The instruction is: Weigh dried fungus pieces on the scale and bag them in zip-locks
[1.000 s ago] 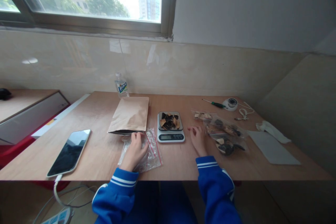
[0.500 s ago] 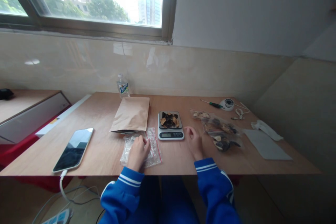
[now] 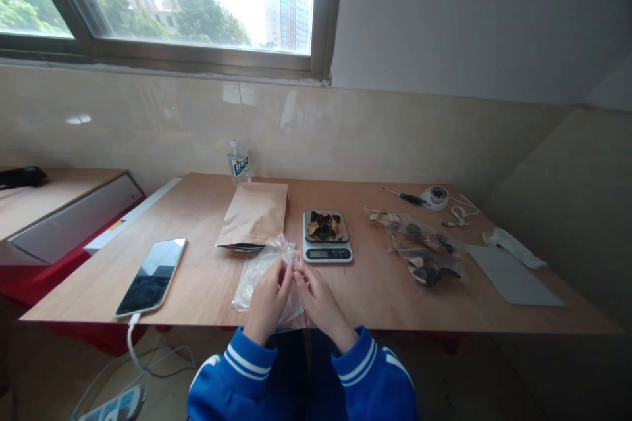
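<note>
The left hand point(image 3: 272, 293) and right hand point(image 3: 318, 296) pinched clear zip-lock bags point(image 3: 249, 284), left and near of the digital scale point(image 3: 328, 255); light, limp and slippery, they seemed best held by red-striped edges.

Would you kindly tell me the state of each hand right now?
Left hand: closed, seemingly pinching a clear plastic bag.
Right hand: fingertips curled against the left's; whether its grip holds the bag cannot be told.

left hand point(image 3: 272, 289) and right hand point(image 3: 316, 293) pinching close together at the clear zip bags point(image 3: 254, 279), brown paper pouch point(image 3: 254, 217) just beyond, dried pieces point(image 3: 324, 226) piled on the digital scale point(image 3: 328, 259), filled bags point(image 3: 417, 235) off to the right!
</note>
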`<move>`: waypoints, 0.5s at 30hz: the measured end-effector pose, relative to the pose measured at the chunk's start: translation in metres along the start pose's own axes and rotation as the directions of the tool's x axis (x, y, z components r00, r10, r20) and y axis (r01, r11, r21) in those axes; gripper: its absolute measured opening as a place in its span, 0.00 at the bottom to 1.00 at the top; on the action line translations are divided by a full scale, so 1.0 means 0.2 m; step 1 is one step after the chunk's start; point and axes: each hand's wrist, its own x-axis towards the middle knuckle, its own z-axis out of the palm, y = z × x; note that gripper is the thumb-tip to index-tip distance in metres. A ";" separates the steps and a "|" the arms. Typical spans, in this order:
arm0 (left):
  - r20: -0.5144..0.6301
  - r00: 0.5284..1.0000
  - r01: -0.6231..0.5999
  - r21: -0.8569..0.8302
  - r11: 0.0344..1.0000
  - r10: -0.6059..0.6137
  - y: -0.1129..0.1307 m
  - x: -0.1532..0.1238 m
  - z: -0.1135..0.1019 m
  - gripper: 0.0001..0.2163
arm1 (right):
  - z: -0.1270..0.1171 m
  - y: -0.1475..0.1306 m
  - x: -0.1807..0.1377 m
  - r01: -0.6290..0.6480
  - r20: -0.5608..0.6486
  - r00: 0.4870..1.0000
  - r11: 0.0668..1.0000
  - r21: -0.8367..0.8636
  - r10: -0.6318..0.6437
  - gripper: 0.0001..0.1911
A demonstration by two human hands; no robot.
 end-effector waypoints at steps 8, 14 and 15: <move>-0.098 0.959 -0.284 -0.241 0.928 0.268 0.14 0.04 0.06 0.13 | -0.09 -0.05 -0.02 -0.115 -0.273 0.946 0.970 0.216 0.173 0.17; -0.232 0.895 -0.437 -0.279 0.855 0.381 0.10 0.20 0.17 0.11 | -0.21 -0.10 0.04 -0.046 -0.234 0.968 0.981 0.189 0.090 0.16; -0.264 0.878 -0.465 -0.267 0.844 0.400 0.08 0.22 0.19 0.10 | -0.21 -0.11 0.06 -0.049 -0.246 0.965 0.982 0.180 0.093 0.16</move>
